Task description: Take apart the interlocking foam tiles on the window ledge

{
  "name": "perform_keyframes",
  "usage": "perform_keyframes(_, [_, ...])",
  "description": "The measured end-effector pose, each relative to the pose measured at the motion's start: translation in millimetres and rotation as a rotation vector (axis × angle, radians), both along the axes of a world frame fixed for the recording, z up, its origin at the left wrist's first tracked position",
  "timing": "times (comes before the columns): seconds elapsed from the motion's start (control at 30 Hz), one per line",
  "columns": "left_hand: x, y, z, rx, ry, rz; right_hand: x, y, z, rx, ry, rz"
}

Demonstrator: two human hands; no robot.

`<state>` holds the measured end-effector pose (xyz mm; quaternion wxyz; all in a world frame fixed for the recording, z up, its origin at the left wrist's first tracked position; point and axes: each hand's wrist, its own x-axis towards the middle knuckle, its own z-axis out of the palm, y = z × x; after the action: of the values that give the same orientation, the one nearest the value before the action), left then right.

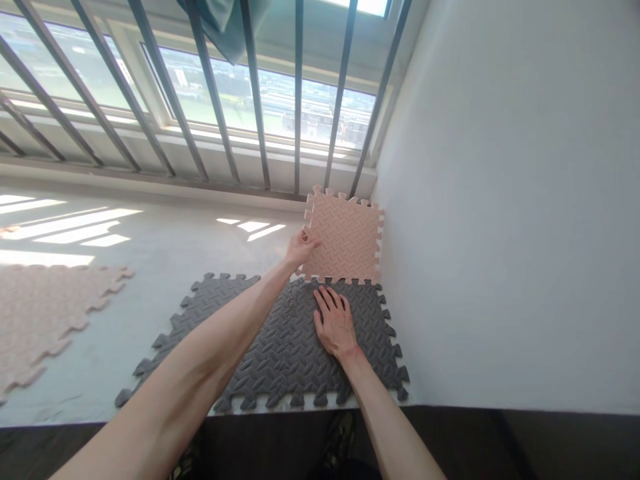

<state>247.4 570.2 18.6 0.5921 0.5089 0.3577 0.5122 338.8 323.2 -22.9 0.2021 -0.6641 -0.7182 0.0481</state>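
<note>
My left hand (pixel 302 248) pinches the left edge of a pink foam puzzle mat tile (pixel 347 237). The tile's near edge meets the far edge of dark grey foam mat tiles (pixel 280 360), and its far side tilts up toward the railing. I cannot tell how firmly the teeth interlock along that seam. My right hand (pixel 335 323) lies flat on the grey tiles with fingers spread, just short of the seam. My left forearm covers part of the grey tiles.
A white wall (pixel 510 213) rises along the right side. Metal railing bars (pixel 297 100) stand before the window, with a teal cloth (pixel 227 30) hanging there. Another pink foam mat (pixel 45 313) lies at the left on the pale ledge (pixel 165 240), whose front edge drops to a dark floor.
</note>
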Motion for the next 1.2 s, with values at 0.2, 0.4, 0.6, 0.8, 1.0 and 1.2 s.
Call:
perform_keyframes(0.2, [0, 7, 22.9, 0.102, -0.110, -0.067, -1, -3, -1.9, 0.056, -0.016, -0.048])
perform_keyframes(0.4, [-6, -7, 20.3, 0.030, -0.100, -0.090, -1, -1, -17.9, 0.134, 0.014, -0.402])
perform_keyframes(0.6, [3, -2, 21.4, 0.050, -0.120, -0.041, 2, 3, -24.6, 0.076, -0.008, -0.397])
perform_keyframes(0.8, [3, 12, 34.8, 0.089, -0.144, -0.056, 3, 1, -19.7, 0.052, -0.034, -0.398])
perform_keyframes(1.0, [-36, 19, 54.5, 0.028, -0.203, 0.148, 0, 0, -16.9, 0.028, -0.074, -0.418])
perform_keyframes(1.2, [-123, -33, 55.8, -0.215, -0.079, 0.145, 1, 0, -13.6, -0.006, -0.064, -0.461])
